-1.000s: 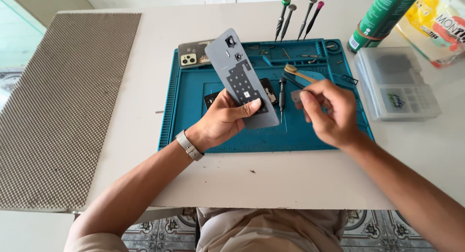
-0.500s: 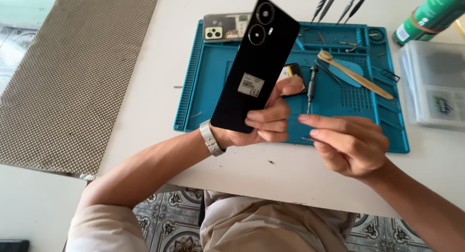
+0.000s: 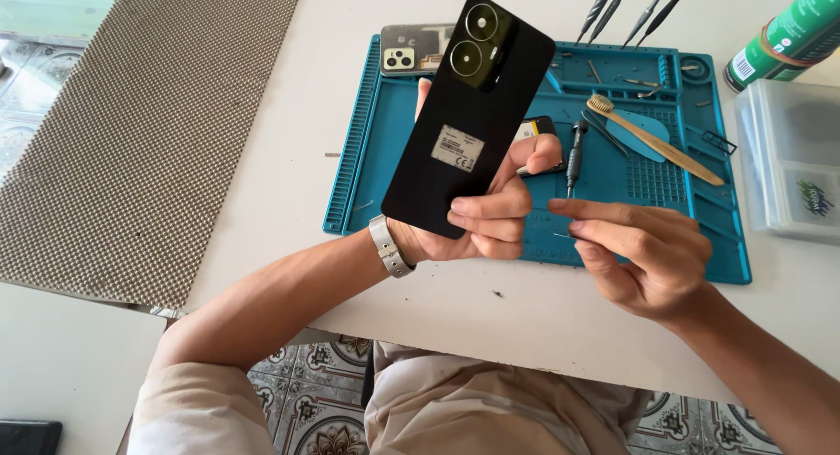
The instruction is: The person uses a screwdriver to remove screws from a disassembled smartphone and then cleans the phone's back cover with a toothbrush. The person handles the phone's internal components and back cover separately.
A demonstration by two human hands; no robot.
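Observation:
My left hand (image 3: pixel 490 214) holds a black phone (image 3: pixel 468 114) upright over the teal work mat (image 3: pixel 359 171). The phone's glossy back faces me, with two round camera rings at the top and a small white sticker in the middle. My right hand (image 3: pixel 643 249) hovers just right of it, thumb and forefinger pinched on a thin metal pin (image 3: pixel 563 236). A small screwdriver (image 3: pixel 574 157) and a black part (image 3: pixel 542 131) lie on the mat behind my fingers.
A bamboo toothbrush (image 3: pixel 652 140) and a blue pick lie on the mat. Another phone body (image 3: pixel 411 51) sits at its top left. Several tools (image 3: pixel 630 9), a green bottle (image 3: pixel 783 35) and a clear plastic box (image 3: pixel 787 157) stand at right. A woven mat (image 3: pixel 140 131) lies left.
The phone has been turned from its open inner side to its black back and raised. My right hand has come off the mat and now pinches a thin pin beside the phone.

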